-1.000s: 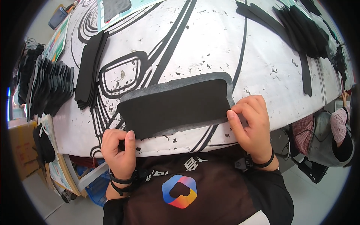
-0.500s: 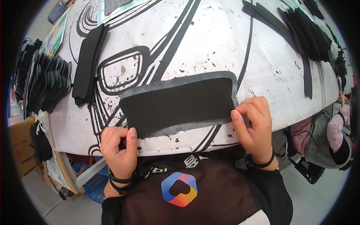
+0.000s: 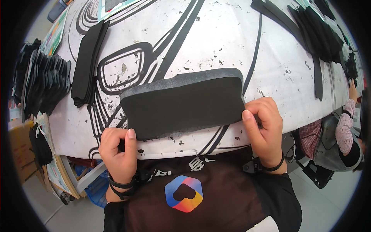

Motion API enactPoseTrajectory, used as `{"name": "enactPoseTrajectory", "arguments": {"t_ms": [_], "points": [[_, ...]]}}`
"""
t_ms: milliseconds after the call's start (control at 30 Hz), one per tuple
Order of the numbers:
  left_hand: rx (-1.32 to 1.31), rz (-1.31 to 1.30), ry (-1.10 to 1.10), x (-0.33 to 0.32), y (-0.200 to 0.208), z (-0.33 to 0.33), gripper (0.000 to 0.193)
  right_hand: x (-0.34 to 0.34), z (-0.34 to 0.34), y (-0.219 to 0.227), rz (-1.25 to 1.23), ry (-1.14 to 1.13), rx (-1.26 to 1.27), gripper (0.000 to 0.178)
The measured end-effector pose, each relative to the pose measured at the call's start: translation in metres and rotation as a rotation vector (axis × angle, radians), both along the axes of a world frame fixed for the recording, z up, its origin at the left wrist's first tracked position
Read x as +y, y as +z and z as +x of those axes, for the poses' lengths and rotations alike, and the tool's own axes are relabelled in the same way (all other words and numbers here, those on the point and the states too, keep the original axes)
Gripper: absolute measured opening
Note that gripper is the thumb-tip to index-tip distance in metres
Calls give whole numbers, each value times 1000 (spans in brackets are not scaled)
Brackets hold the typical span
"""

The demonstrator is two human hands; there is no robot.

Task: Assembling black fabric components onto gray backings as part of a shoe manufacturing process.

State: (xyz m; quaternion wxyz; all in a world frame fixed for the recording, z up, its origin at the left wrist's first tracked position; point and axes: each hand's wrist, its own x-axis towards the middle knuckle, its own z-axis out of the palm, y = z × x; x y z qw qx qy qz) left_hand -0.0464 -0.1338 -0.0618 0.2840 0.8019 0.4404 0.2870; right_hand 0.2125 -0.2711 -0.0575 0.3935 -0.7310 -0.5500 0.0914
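Black panel [image 3: 181,108], seemingly mostly placed, is being pinched by left hand [image 3: 118,150] and right hand [image 3: 266,128], grey layer [image 3: 185,80] showing beyond.

- any print to read?
- white letters [image 3: 197,164] across the shirt [image 3: 232,201], partly lost in folds; no whole word comes clear.
- and signs?
- a hexagon logo [image 3: 170,193] in blue, pink, red and yellow, on the same shirt, below the letters.

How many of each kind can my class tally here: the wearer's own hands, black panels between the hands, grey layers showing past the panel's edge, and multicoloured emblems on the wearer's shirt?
Left hand and right hand: 2
Black panel: 1
Grey layer: 1
Multicoloured emblem: 1
Total: 5
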Motion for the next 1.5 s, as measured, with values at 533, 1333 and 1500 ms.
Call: {"name": "enactPoseTrajectory", "arguments": {"t_ms": [533,1333,1500], "points": [[-181,185,-115,1,3,-12,10,-15,-8,10,130,-92,-272,7],[-53,-20,-35,-3,2,-9,14,-7,0,-6,74,67,142,6],[-7,16,-28,-6,2,-8,13,-9,-1,-8,101,65,143,7]]}}
